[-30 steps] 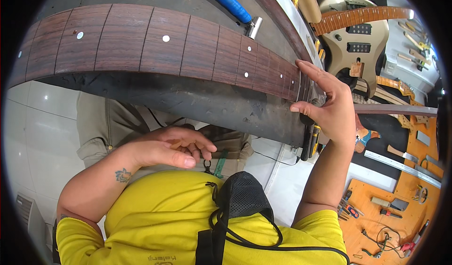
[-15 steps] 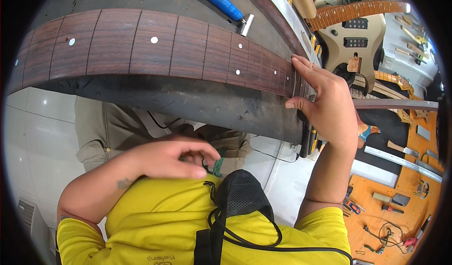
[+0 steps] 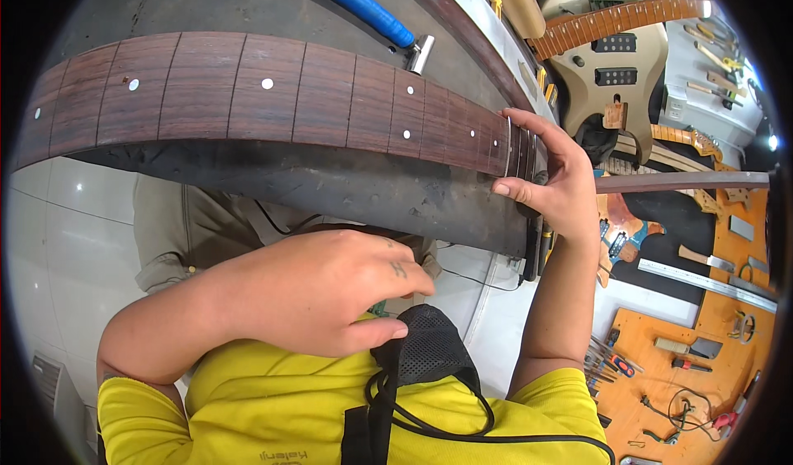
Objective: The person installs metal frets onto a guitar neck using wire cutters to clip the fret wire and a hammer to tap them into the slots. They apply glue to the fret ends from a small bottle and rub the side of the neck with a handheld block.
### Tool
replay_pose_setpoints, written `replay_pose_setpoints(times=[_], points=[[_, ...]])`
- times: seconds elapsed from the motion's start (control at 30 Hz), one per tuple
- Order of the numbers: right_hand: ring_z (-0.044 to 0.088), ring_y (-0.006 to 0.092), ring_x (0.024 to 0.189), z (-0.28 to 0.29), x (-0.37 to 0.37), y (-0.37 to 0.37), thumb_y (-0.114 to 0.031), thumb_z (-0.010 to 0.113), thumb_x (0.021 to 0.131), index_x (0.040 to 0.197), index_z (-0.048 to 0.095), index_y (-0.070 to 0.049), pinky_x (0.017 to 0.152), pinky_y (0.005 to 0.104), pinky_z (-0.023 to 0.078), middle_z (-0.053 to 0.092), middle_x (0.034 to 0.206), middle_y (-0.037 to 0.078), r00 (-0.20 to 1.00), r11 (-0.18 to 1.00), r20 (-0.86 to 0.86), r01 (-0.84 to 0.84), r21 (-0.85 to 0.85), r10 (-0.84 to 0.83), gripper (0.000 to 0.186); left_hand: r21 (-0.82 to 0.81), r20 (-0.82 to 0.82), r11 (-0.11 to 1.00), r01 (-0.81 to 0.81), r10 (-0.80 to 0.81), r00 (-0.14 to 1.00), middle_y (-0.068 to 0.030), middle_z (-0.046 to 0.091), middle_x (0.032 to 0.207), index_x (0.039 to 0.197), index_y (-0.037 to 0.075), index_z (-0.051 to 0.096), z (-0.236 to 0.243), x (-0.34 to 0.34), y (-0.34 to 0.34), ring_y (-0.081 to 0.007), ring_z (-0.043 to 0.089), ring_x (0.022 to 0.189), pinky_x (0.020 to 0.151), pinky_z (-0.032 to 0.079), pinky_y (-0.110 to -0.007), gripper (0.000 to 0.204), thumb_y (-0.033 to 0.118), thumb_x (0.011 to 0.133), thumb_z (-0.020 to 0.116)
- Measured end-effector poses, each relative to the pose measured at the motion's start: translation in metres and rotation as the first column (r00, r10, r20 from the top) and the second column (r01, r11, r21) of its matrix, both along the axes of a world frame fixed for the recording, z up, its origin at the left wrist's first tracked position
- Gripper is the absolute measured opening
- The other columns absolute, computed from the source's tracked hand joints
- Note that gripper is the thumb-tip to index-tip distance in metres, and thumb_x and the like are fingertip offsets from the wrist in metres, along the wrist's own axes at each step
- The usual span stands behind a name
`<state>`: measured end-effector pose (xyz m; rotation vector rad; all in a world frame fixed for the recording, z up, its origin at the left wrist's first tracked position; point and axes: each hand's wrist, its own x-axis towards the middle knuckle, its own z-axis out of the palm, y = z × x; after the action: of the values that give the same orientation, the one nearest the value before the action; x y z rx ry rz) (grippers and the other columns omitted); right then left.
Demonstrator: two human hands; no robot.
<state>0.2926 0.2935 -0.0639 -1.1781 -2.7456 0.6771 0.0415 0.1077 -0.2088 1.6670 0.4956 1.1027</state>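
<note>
A dark wooden guitar neck [image 3: 273, 102] with pale dot inlays and thin crosswise slots lies across a dark padded bench. My right hand [image 3: 570, 176] spans its right end, thumb at the near edge and fingers at the far edge. A few silver frets [image 3: 519, 153] show between thumb and fingers. My left hand [image 3: 355, 291] hovers before my belly, fingers bent and thumb apart, with nothing visible held. A small green thing [image 3: 378, 308] shows partly behind it; I cannot tell its kind. Beyond the neck lies a blue-handled hammer [image 3: 363, 7] with a silver head.
A beige electric guitar body [image 3: 607, 52] and another neck [image 3: 619, 27] stand at the far right. Below them, an orange tool board [image 3: 661, 366] holds several hand tools and a long metal ruler [image 3: 706, 285]. A black mesh pouch [image 3: 429, 345] with cords hangs at my chest.
My right hand has drawn left and curled more around the neck's edges, uncovering silver frets. My left hand has come up and right, turning its back upward.
</note>
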Motion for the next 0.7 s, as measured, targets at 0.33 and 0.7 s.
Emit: replay_pose_setpoints(times=[0.33,0.7], points=[[0.08,0.0317,0.112,0.018,-0.018,0.005,-0.016,0.104,0.062,0.129,0.077,0.001,0.103,0.0398,0.059,0.082,0.118,0.019,0.98,0.992,0.179,-0.097,0.079,0.081,0.075,-0.062,0.017,0.993,0.098,-0.097,0.995,-0.0217,0.074,0.127,0.135,-0.002,0.071,-0.013,-0.004,-0.002,-0.0415,0.072,0.12,0.106,0.058,-0.045,0.049,0.026,0.096,0.082],[0.077,0.0236,0.119,0.029,-0.031,0.0,-0.016,0.106,0.061,0.133,0.075,0.004,0.112,0.0402,0.055,0.082,0.121,0.016,0.941,0.994,0.337,-0.067,0.087,0.034,0.081,-0.057,0.043,0.979,0.196,-0.194,0.98,-0.023,0.074,0.128,0.136,-0.004,0.07,-0.024,-0.004,-0.005,-0.0405,0.072,0.122,0.107,0.058,-0.046,0.056,0.033,0.096,0.082]])
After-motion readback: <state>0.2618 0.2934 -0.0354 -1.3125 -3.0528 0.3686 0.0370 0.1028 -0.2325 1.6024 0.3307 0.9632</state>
